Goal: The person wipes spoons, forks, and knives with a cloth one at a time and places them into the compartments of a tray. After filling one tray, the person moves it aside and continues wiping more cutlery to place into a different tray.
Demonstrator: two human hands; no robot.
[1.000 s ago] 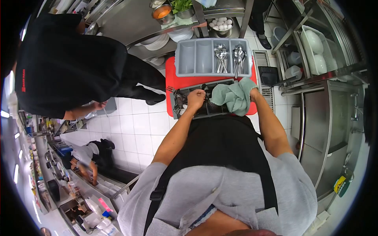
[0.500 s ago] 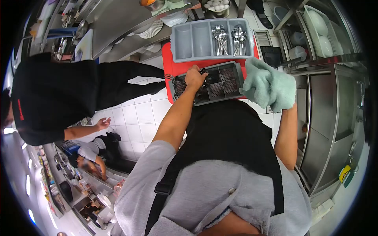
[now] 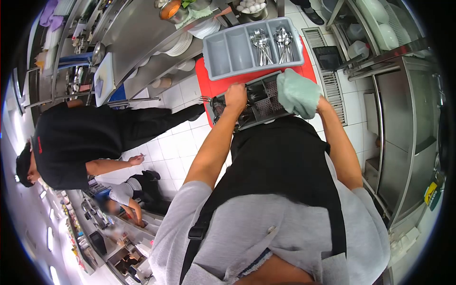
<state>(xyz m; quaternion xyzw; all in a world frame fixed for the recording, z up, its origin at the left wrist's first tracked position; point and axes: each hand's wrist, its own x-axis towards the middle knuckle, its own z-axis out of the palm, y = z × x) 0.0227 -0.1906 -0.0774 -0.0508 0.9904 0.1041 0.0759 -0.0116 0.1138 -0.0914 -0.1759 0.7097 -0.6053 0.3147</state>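
A dark grey divided cutlery basket (image 3: 265, 110) rests on a red surface, close to my apron. My left hand (image 3: 236, 97) is curled down into its middle compartments, with what the fingers grip hidden beneath. Several forks (image 3: 206, 99) stick out over the basket's left edge. A pale green towel (image 3: 300, 95) wraps my right hand (image 3: 322, 105), hiding most of its fingers; the towel touches the basket's right end. Beyond the basket sits a light grey four-part tray (image 3: 227, 73), with spoons (image 3: 283, 43) and other cutlery (image 3: 260, 45) in its two right compartments.
The red surface (image 3: 205, 81) carries both containers. At the upper left stands a steel counter (image 3: 135, 45) with stacked plates (image 3: 178, 47). A co-worker in black (image 3: 80, 142) stands at the left, another person (image 3: 126, 194) behind. Steel cabinets (image 3: 403, 128) line the right side.
My towel-wrapped right hand has moved left and inward, onto the basket's right end. My left hand remains over the basket. The co-worker's position has shifted in view.
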